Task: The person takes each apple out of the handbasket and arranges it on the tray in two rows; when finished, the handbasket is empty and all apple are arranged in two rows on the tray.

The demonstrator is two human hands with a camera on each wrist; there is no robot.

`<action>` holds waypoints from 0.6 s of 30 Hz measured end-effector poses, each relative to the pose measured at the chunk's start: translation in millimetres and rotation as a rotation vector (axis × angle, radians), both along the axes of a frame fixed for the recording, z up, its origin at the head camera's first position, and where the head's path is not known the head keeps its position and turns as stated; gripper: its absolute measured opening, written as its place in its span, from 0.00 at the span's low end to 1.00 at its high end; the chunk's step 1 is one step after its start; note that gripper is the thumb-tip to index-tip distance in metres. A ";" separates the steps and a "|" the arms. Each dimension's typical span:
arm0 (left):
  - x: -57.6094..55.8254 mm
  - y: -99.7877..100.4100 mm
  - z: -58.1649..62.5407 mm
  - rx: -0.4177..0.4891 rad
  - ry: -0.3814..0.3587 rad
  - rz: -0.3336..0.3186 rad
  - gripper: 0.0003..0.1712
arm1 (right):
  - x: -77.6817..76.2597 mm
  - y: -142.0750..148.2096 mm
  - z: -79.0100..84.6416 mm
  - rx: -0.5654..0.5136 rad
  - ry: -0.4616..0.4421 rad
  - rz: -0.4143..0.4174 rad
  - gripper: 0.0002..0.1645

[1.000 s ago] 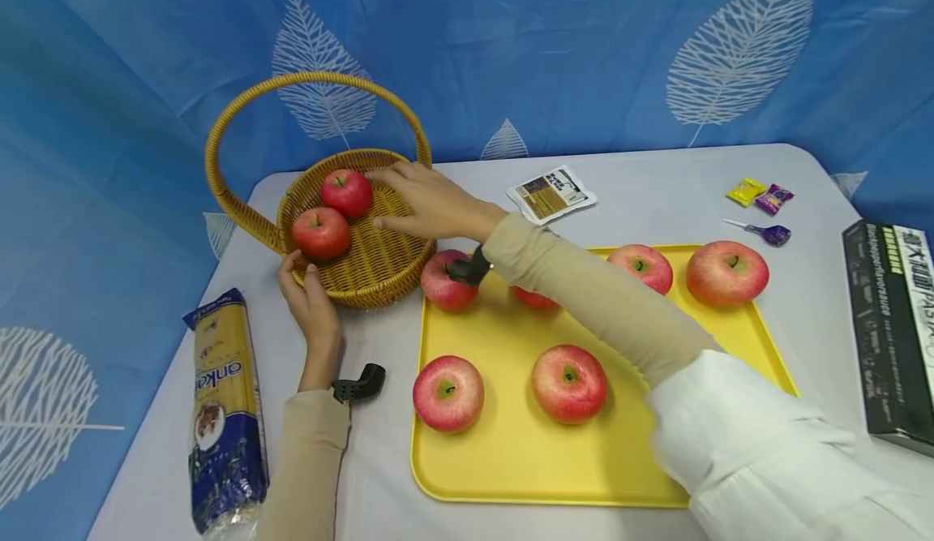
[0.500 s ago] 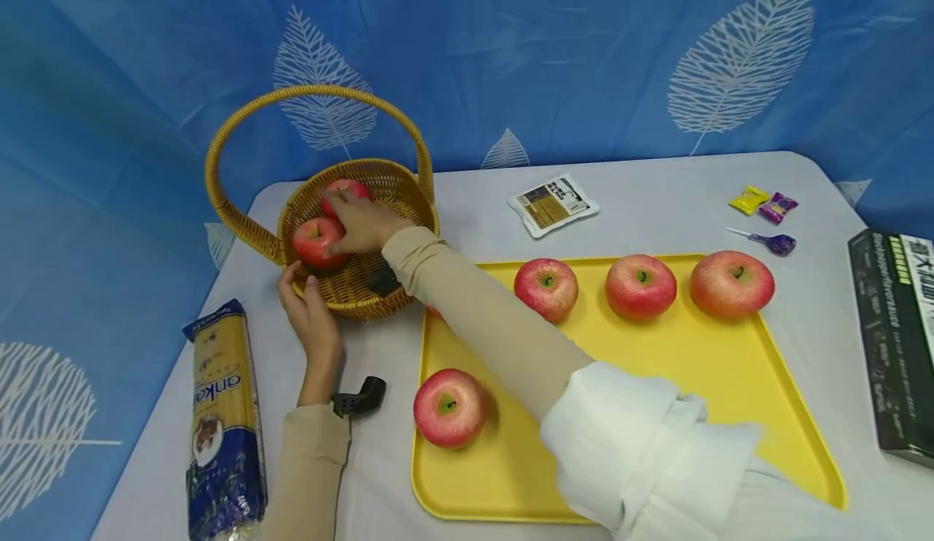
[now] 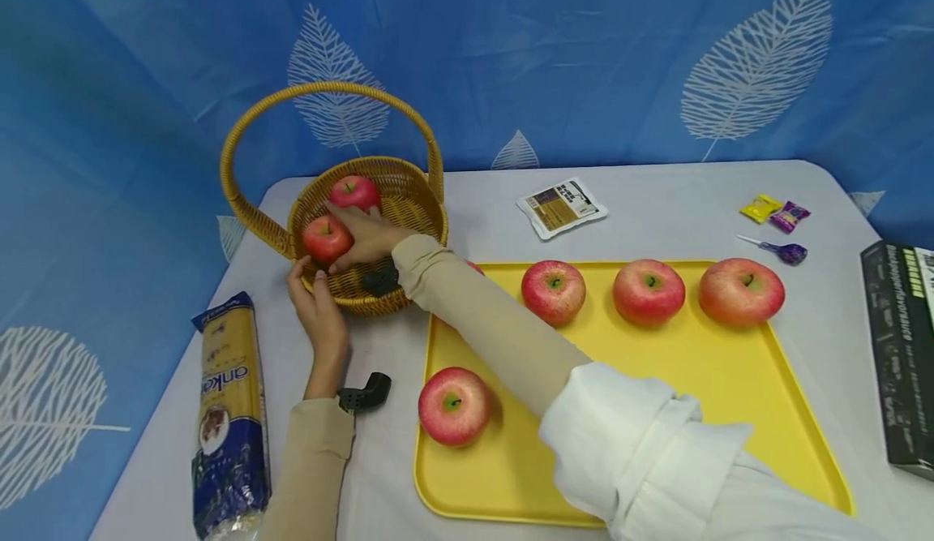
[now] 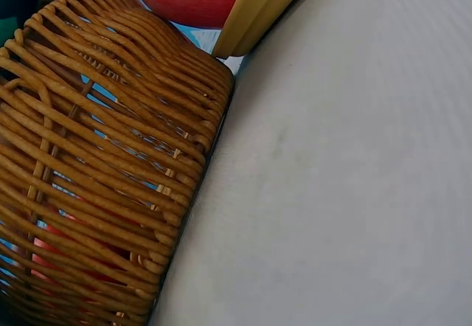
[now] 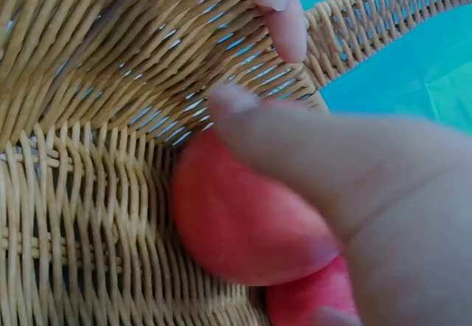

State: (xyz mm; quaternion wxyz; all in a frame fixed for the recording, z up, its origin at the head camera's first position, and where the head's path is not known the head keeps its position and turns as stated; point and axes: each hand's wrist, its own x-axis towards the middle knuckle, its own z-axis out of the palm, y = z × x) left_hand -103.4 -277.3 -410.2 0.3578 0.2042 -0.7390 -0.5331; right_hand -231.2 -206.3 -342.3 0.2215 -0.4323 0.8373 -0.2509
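Two red apples sit in the left part of a wicker basket (image 3: 387, 302): a front apple (image 3: 326, 241) and a back apple (image 3: 356, 193). My right hand (image 3: 370, 237) reaches inside and grips the front apple, its thumb (image 5: 287, 149) along the near side in the right wrist view and its other fingers between the two apples. My left hand (image 3: 319, 314) holds the basket's front-left rim, with fingertips (image 5: 284, 27) showing over the edge in the right wrist view. The left wrist view shows the woven outer wall (image 4: 110, 156) close up.
A yellow tray (image 3: 511, 518) carries several apples, one partly hidden by the right arm. Left of the left arm lies a pasta packet (image 3: 232, 411). A white-and-brown sachet (image 3: 562, 207), wrapped candies (image 3: 788, 216), a lollipop (image 3: 790, 253) and a black box (image 3: 897, 354) lie farther out.
My right hand has moved left and down from the basket's right side onto the front apple and now grips it. The left hand stays at the rim; the whole view has shifted slightly.
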 end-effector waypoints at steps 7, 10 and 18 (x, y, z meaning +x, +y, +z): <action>0.2 1.1 -0.1 -0.003 -0.001 -0.001 0.22 | 1.9 -2.8 -4.8 -0.117 -0.099 -0.026 0.60; 1.2 1.8 0.3 0.000 -0.018 0.001 0.22 | 4.8 -0.1 -0.8 -0.102 -0.076 0.020 0.53; -1.2 0.1 0.4 0.029 0.001 0.005 0.22 | 3.8 18.4 18.0 -0.116 -0.059 0.040 0.32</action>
